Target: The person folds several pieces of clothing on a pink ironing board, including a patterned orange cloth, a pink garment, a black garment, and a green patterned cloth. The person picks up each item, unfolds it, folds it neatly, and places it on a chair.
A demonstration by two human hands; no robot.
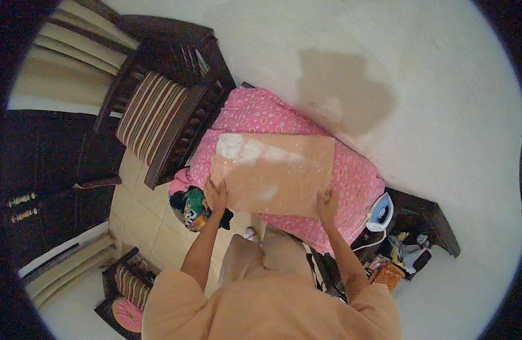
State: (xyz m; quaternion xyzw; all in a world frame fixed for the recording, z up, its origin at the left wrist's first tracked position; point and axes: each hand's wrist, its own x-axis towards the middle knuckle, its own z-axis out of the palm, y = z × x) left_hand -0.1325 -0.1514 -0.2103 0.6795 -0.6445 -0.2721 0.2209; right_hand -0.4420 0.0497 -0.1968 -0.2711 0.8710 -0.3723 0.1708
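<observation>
An orange-tan cloth (pixel 282 178) with pale patches is spread out over a pink patterned sheet (pixel 261 108). My left hand (pixel 216 195) lies at the cloth's near left corner, and my right hand (pixel 327 206) is at its near right corner. Whether the fingers pinch the fabric is too small to tell. A blue and white clothes iron (pixel 380 213) stands at the right end of the sheet, its white cord running down beside it.
A dark wooden chair with a striped cushion (pixel 152 117) stands at the left. Bundled dark and green clothes (pixel 196 206) sit below the sheet's left end. Assorted items (pixel 388 274) lie at the lower right. A white wall (pixel 435 106) runs along the far side.
</observation>
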